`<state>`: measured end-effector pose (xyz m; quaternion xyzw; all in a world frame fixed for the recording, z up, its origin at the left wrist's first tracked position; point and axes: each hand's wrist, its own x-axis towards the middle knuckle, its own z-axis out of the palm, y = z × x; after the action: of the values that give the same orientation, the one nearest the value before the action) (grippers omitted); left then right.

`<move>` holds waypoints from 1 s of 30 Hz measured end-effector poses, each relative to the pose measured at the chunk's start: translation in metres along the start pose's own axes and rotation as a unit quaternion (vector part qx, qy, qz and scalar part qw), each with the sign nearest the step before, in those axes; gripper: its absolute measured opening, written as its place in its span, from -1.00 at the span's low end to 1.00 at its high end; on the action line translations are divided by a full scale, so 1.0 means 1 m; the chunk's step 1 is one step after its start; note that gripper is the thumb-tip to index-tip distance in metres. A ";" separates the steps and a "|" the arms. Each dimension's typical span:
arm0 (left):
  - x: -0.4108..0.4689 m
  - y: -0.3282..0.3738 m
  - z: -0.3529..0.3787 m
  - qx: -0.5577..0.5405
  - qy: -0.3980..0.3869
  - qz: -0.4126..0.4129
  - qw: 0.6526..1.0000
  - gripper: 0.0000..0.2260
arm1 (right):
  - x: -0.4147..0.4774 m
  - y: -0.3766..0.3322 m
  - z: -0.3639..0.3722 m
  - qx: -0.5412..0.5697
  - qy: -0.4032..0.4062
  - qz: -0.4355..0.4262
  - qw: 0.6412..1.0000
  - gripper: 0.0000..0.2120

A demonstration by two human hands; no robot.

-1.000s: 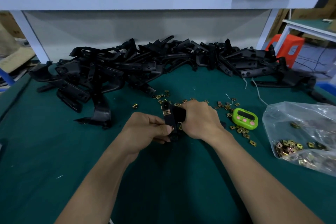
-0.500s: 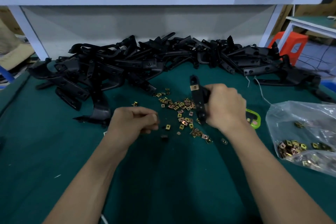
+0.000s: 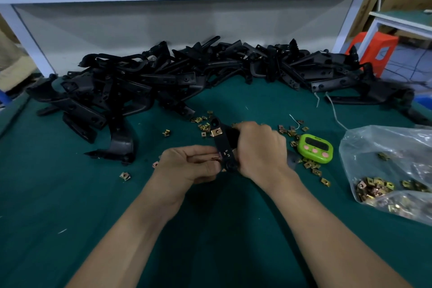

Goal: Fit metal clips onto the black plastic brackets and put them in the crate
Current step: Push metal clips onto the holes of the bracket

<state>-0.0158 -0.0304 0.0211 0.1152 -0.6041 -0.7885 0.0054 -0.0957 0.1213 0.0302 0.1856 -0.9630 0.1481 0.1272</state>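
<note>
The right hand (image 3: 261,147) covers much of the bracket (image 3: 224,145) it grips. The left hand (image 3: 187,167) pinches a small, blurred clip (image 3: 215,158) at the bracket's left edge.

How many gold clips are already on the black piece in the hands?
1: a metal clip near the upper end of the bracket that the right hand grips. The left hand pinches a second clip beside it; hands may hide more.
</note>
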 end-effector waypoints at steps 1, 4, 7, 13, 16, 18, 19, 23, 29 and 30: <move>0.000 0.000 0.000 -0.011 -0.011 -0.009 1.000 -0.83 | 0.000 -0.001 0.000 -0.004 -0.001 -0.002 1.000 -0.74; -0.001 0.000 -0.003 -0.029 -0.041 -0.033 0.998 -0.81 | 0.000 -0.003 0.000 -0.033 0.004 -0.006 0.999 -0.76; 0.001 0.000 -0.006 -0.049 -0.047 -0.059 0.996 -0.79 | 0.001 -0.004 0.001 -0.071 0.029 -0.001 0.997 -0.75; 0.000 -0.003 0.002 -0.113 0.004 -0.075 0.991 -0.72 | 0.002 -0.004 0.004 -0.076 0.073 0.023 0.994 -0.75; -0.002 -0.006 0.012 -0.162 0.044 -0.064 0.984 -0.66 | 0.004 -0.003 0.005 -0.082 0.088 0.039 0.992 -0.73; -0.003 -0.009 0.017 -0.197 0.069 -0.051 0.977 -0.73 | 0.004 -0.005 0.006 -0.092 0.075 0.038 0.992 -0.72; -0.003 -0.010 0.019 -0.210 0.077 -0.045 0.974 -0.76 | 0.003 -0.006 0.008 -0.100 0.069 0.034 0.992 -0.71; -0.007 -0.015 0.026 -0.227 0.100 -0.045 0.968 -0.77 | 0.002 -0.014 0.012 -0.143 0.071 0.026 0.987 -0.66; -0.010 -0.013 0.024 -0.116 0.119 -0.037 0.985 -0.92 | -0.002 -0.015 0.015 -0.177 0.081 0.011 0.981 -0.66; -0.010 -0.012 0.023 -0.107 0.119 -0.041 0.986 -0.92 | -0.004 -0.016 0.016 -0.183 0.075 0.000 0.980 -0.63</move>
<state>-0.0083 -0.0039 0.0167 0.2316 -0.5061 -0.8288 0.0566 -0.0891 0.1025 0.0182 0.1478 -0.9616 -0.0173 0.2306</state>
